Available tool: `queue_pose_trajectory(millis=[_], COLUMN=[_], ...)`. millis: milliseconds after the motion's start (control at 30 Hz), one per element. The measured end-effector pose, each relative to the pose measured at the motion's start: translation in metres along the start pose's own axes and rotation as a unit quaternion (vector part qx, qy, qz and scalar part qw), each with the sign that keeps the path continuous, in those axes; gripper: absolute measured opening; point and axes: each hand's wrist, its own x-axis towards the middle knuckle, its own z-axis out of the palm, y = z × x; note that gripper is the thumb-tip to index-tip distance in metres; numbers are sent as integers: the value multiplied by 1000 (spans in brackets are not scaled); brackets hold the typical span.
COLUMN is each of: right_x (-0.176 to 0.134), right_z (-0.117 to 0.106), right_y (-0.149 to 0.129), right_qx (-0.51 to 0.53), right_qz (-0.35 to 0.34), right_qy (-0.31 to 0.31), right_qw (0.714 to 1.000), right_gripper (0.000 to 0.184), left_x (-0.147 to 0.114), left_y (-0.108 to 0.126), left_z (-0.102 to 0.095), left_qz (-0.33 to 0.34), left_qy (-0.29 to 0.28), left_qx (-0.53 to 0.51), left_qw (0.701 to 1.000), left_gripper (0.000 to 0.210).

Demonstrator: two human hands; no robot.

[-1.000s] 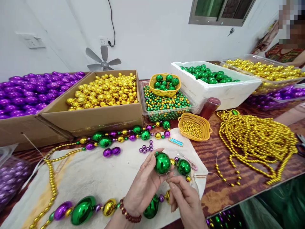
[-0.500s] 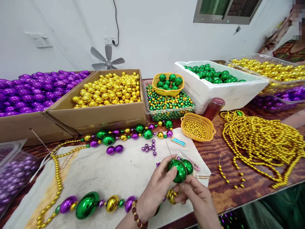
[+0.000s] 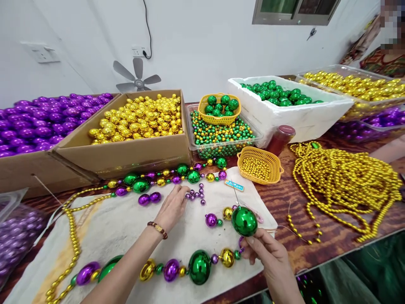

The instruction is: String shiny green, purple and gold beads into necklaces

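Note:
My right hand (image 3: 267, 253) is closed on a large shiny green bead (image 3: 244, 221) at the right of the white cloth. A thin needle (image 3: 236, 193) sticks up from the bead's top. My left hand (image 3: 174, 204), with a beaded bracelet on its wrist, reaches over the cloth with fingers stretched down and partly hidden. Its fingertips are at the edge of a small cluster of purple beads (image 3: 196, 194). Along the front lies a strand of purple, gold and green beads, with a large green bead (image 3: 199, 267) in it. A purple bead (image 3: 211, 220) lies left of the held bead.
At the back stand a carton of gold beads (image 3: 126, 154), a white foam box (image 3: 303, 122) and a clear tub with an orange basket (image 3: 220, 120). Another orange basket (image 3: 275, 171) sits in front. Gold bead strings (image 3: 344, 185) are heaped right, where another person's arm (image 3: 387, 147) shows.
My left hand has let go of the green bead and moved left and away from me to the small purple beads. My right hand still holds the green bead. The view has shifted slightly.

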Motion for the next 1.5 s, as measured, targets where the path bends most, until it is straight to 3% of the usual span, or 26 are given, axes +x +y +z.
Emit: queue_pose_trajectory(millis=[133,367,467,633,733,867,1100,1233,1367,1500], right_x=[0,-1,9,43,65,87,77,59,46,39], right_z=[1,6,2,3,21,62,134,152,156,169], right_y=[0,-4,-28,-104,-151,-198,-236,-225,-203,-192], right_qx=[-6,-4,-36,-126,-151,-55,15,32,73,103], right_qz=[-1,-6,-34,-145,-227,-299,-347,-295,-214,-165], right_qy=[-3,3,-4,-24,-32,-119,-212,-261,-321,-378], right_qw=[1000,1000,999,981,962,945,913,918,920,905], right_gripper=[25,26,24,16,13,5,4,5,5,4], left_x=[3,6,6,4,0,-11,-36,-46,-53,-57], left_y=[4,-2,-2,-1,0,1,11,15,23,35], left_z=[4,10,11,6,-1,-14,-38,-43,-42,-40], left_qz=[6,5,3,6,4,2,-37,-86,-148,-204], left_qy=[-20,-16,-8,10,30,61,98,95,96,118], left_qx=[79,103,101,69,43,3,-145,-290,-462,-554], left_qw=[997,995,995,998,999,998,984,948,869,799], left_gripper=[26,18,18,18,19,19,20,24,29,32])
